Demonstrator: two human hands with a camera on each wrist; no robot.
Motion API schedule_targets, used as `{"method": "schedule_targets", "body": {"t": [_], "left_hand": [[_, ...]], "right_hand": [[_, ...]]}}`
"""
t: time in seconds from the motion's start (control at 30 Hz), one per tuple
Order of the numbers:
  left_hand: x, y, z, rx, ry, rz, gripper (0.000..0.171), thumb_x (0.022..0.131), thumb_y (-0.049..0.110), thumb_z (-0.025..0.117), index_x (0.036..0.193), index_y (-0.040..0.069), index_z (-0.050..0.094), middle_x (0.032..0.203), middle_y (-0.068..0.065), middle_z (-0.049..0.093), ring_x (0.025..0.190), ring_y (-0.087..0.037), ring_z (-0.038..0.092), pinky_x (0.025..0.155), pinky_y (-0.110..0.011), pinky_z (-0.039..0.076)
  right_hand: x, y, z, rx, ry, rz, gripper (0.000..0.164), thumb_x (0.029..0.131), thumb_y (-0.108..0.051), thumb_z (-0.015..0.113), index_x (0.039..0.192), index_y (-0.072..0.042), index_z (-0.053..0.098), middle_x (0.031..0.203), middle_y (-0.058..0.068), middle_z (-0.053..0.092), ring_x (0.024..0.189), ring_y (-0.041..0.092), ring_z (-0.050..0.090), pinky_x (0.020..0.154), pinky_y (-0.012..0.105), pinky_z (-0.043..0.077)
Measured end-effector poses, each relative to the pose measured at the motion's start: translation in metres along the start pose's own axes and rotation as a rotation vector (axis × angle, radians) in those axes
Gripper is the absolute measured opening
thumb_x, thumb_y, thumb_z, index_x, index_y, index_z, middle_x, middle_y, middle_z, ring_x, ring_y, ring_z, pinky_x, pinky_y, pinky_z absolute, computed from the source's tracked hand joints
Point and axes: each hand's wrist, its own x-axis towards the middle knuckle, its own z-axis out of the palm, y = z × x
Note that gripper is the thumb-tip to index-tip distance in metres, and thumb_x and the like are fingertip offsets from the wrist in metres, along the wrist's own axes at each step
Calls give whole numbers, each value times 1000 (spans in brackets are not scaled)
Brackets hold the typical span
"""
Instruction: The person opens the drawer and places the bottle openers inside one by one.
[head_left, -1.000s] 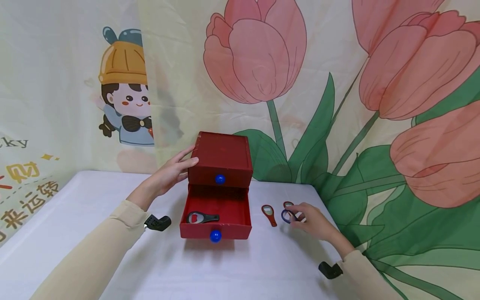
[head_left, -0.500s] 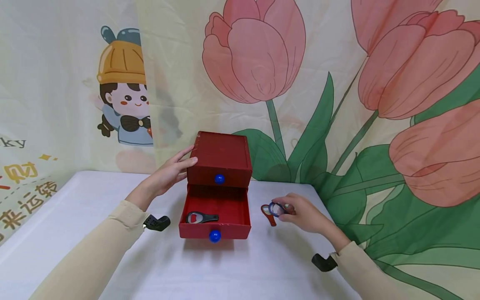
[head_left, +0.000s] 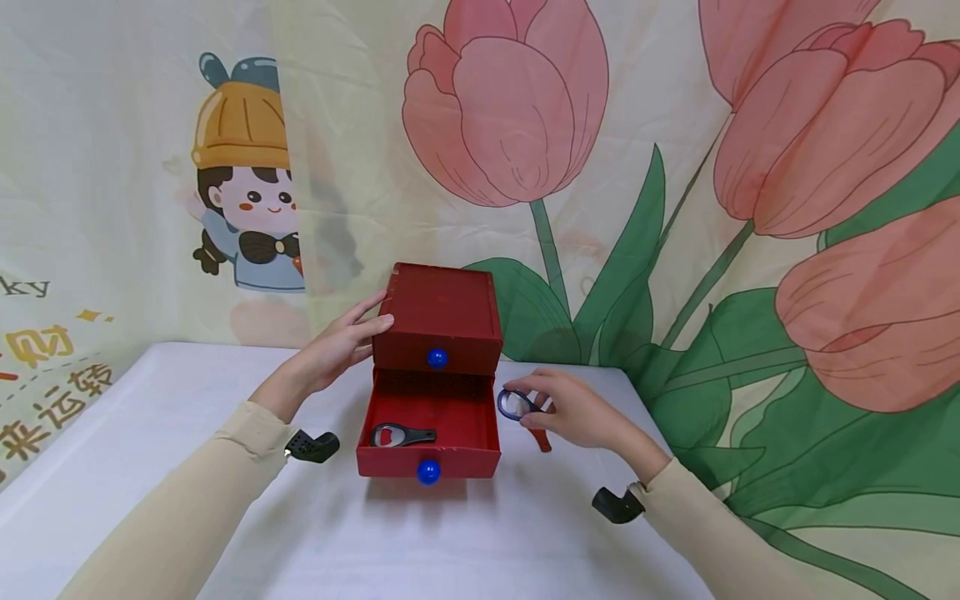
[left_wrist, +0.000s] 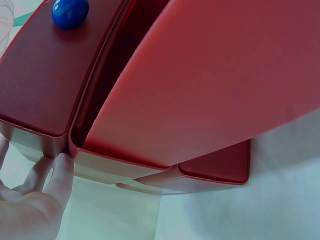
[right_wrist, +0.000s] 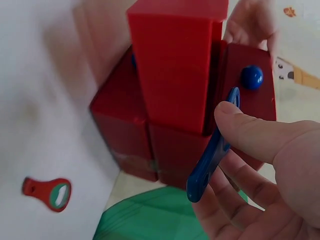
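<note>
A dark red drawer box (head_left: 446,300) with blue knobs stands on the table; its middle drawer (head_left: 465,462) is pulled out. In that drawer lies a black bottle opener (head_left: 412,435). My left hand (head_left: 330,354) rests against the box's left side, its thumb by the top edge; the left wrist view shows its fingertips (left_wrist: 62,162) touching the side wall. Between thumb and fingers, my right hand (head_left: 577,408) pinches a blue bottle opener (right_wrist: 210,155) just right of the open drawer. Below that hand a red bottle opener (head_left: 542,442) lies on the table, partly hidden in the head view.
A white cloth covers the table (head_left: 300,533). Behind it hangs a curtain (head_left: 352,167) printed with tulips and a cartoon figure. Under the pulled-out drawer, the wrist views show a closed bottom drawer (right_wrist: 120,95).
My right hand has lifted the blue bottle opener and carried it left, over the red one, to beside the drawer. My left hand has stayed on the box.
</note>
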Motion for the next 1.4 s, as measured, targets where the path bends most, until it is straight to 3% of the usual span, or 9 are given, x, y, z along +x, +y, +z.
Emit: {"method": "schedule_targets", "body": {"t": [0.2,0.33,0.67,0.93,1.4], "left_hand": [[0,1,0,0,0,-1,83,107,46,58,173,33,9,176,-12,18,159,-42,24,127,-60,28],[1,1,0,-5,-3,-7,83,107,47,58,172,34,9,177,-10,17,159,-41,24,127,-60,27],[1,0,-1,-9,-3,-2,82,107,46,58,172,33,10,177,-11,18,159,-42,25,127,-60,27],[1,0,0,-6,1,-3,82,107,46,58,172,34,10,177,-11,18,159,-41,25,127,-60,27],[0,-2,0,0,-3,10,82,108,46,58,172,34,9,177,-11,18,159,-42,25,127,-60,27]], "right_hand": [[13,-16,2,-4,-10,-49,55,93,-13,83,145,-16,67,116,1,66,95,13,66,70,25,60],[22,-23,5,2,-33,-62,55,94,-14,83,147,-17,66,117,5,66,92,13,68,74,23,60],[39,-36,11,-11,-89,-118,53,95,-11,81,145,-15,67,123,4,64,105,18,65,81,21,60],[49,-44,20,-61,-101,-163,49,95,-15,82,142,-18,69,120,1,65,104,17,60,79,25,58],[63,-43,38,-54,-156,-192,50,94,-13,82,142,-15,69,124,4,64,105,19,58,80,22,56]]}}
